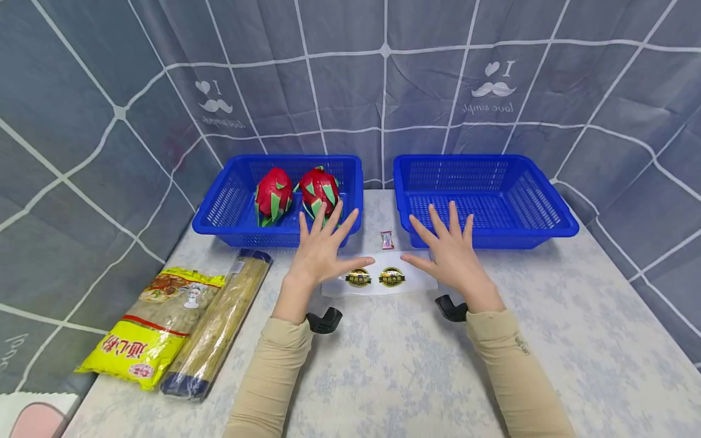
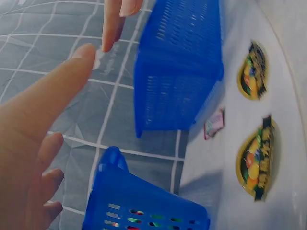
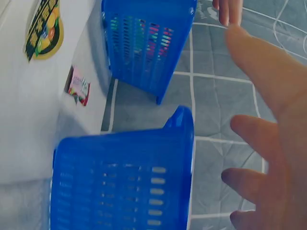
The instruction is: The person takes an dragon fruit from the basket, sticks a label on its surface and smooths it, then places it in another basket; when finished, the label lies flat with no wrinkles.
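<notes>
My left hand point(image 1: 320, 254) is spread with straight fingers and holds nothing; its fingertips overlap the front of the left blue basket point(image 1: 279, 239) in the head view. Inside that basket lie two red dragon fruits point(image 1: 274, 193) with green scales. My right hand point(image 1: 453, 255), likewise spread and holding nothing, overlaps the front left of the right blue basket point(image 1: 526, 232), which has no items in it. Between the hands lies a white sheet point(image 1: 339, 287) with two black-and-gold fruit labels point(image 1: 392, 277). Just behind the sheet is a small pink candy wrapper point(image 1: 387, 239), also seen in the left wrist view.
At the left of the table point(image 1: 394, 377) lie a yellow-ended bag of pasta point(image 1: 148, 328) and a long clear pack of dried noodles point(image 1: 221, 322) with dark blue ends. A grey checked cloth point(image 1: 350, 91) hangs behind the baskets and along both sides.
</notes>
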A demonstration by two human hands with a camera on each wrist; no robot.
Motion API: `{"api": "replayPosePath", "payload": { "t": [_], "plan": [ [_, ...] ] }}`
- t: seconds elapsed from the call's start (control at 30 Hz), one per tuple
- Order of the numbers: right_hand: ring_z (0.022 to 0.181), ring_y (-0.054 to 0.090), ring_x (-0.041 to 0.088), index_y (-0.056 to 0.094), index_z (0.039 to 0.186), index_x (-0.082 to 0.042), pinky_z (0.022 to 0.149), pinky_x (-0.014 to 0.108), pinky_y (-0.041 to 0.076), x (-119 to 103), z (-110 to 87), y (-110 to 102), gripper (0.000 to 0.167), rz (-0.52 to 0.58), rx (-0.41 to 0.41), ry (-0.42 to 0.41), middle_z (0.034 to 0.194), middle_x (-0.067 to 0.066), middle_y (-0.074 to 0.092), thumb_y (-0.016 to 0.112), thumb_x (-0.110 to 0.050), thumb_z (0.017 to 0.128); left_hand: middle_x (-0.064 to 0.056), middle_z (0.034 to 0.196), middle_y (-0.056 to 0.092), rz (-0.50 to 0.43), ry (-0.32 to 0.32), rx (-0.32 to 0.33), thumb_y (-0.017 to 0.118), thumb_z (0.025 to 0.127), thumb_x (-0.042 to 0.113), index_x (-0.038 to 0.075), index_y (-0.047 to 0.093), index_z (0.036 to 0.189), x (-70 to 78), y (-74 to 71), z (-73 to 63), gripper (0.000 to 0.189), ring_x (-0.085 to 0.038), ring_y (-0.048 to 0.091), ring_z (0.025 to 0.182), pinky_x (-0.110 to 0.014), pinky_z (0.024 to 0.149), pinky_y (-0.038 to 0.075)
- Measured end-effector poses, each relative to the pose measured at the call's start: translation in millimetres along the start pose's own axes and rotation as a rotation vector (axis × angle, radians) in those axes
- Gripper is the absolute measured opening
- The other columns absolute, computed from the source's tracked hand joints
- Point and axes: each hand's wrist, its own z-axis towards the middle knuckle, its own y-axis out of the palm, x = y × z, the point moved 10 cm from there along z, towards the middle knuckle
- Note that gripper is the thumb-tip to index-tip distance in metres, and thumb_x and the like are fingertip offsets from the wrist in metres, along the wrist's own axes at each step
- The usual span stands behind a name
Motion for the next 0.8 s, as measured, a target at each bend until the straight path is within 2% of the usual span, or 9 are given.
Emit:
{"api": "replayPosePath", "payload": {
  "t": [0.1,0.2,0.3,0.4,0.5,0.6,0.67,0.73,0.8],
  "plan": [
    [0.14,-0.01,0.037,0.033,0.147,-0.018,0.107,0.057,-0.011,-7,-0.3,-10,0.073,0.096,0.098,-0.041,0.152,0.019,0.021,0.052,-0.058,0.089,0.0,0.157,0.004,-0.13,0.01,0.045,0.047,0.078,0.077,0.031,0.013,0.151,-2.0,-7.4,0.1,0.093,-0.026,-0.008,0.142,-0.061,0.106,-0.008],
    [0.141,0.01,0.034,0.043,0.141,-0.013,0.112,0.05,-0.001,-17,-1.7,-27,0.061,0.249,0.26,-0.085,0.146,0.016,0.036,0.058,-0.044,0.091,0.0,0.156,0.015,-0.311,0.008,0.141,0.05,0.083,0.069,0.03,0.015,0.151,-9.7,-23.1,-0.2,0.086,-0.022,0.002,0.143,-0.057,0.109,-0.001],
    [0.134,0.033,0.03,0.055,0.131,-0.008,0.111,0.046,0.019,-24,-5.3,-44,0.047,0.446,0.439,-0.106,0.135,0.013,0.051,0.064,-0.027,0.089,-0.002,0.152,0.028,-0.515,0.019,0.271,0.057,0.087,0.054,0.023,0.023,0.15,-18.8,-46.4,1.1,0.078,-0.02,0.018,0.14,-0.051,0.112,0.011],
    [0.12,0.05,0.026,0.06,0.122,-0.004,0.102,0.044,0.036,-29,-5.2,-48,0.035,0.677,0.508,-0.108,0.124,0.012,0.06,0.065,-0.015,0.089,-0.005,0.144,0.042,-0.681,0.016,0.386,0.062,0.089,0.037,0.015,0.035,0.146,-29.0,-70.7,6.9,0.067,-0.017,0.034,0.133,-0.042,0.108,0.026],
    [0.109,0.057,0.025,0.058,0.121,-0.001,0.093,0.04,0.044,-36,3.3,-38,0.032,0.88,0.433,-0.081,0.118,0.013,0.062,0.062,-0.012,0.091,-0.011,0.131,0.055,-0.92,-0.001,0.456,0.063,0.091,0.019,0.005,0.045,0.138,-39.6,-93.0,19.9,0.052,-0.018,0.049,0.121,-0.037,0.102,0.036],
    [0.102,0.06,0.026,0.052,0.124,-0.001,0.087,0.037,0.048,-43,16.4,-19,0.034,1.013,0.286,-0.013,0.116,0.015,0.062,0.059,-0.014,0.094,-0.013,0.116,0.062,-1.24,-0.062,0.448,0.058,0.093,0.01,0.001,0.051,0.128,-53.3,-106.8,36.6,0.036,-0.021,0.058,0.107,-0.034,0.093,0.045],
    [0.1,0.061,0.026,0.048,0.127,-0.003,0.084,0.037,0.049,-48,24.6,-5,0.037,1.042,0.191,0.044,0.117,0.016,0.061,0.058,-0.018,0.095,-0.012,0.107,0.064,-1.444,-0.131,0.424,0.056,0.094,0.01,0.002,0.053,0.123,-64.1,-111.5,47.1,0.03,-0.022,0.061,0.098,-0.033,0.087,0.048],
    [0.097,0.062,0.026,0.045,0.129,-0.006,0.081,0.037,0.048,-50,32.3,9,0.04,1.03,0.115,0.105,0.117,0.015,0.06,0.057,-0.023,0.095,-0.007,0.1,0.065,-1.562,-0.196,0.39,0.056,0.095,0.014,0.005,0.053,0.121,-75.4,-114.1,56.6,0.028,-0.021,0.062,0.091,-0.031,0.083,0.049],
    [0.096,0.063,0.027,0.043,0.13,-0.009,0.08,0.037,0.048,-52,39.1,23,0.042,1.02,0.049,0.158,0.118,0.013,0.059,0.057,-0.028,0.095,-0.005,0.094,0.065,-1.612,-0.244,0.377,0.057,0.094,0.016,0.006,0.053,0.119,-88.1,-116.4,64.7,0.027,-0.018,0.063,0.085,-0.03,0.08,0.049]
  ]
}}
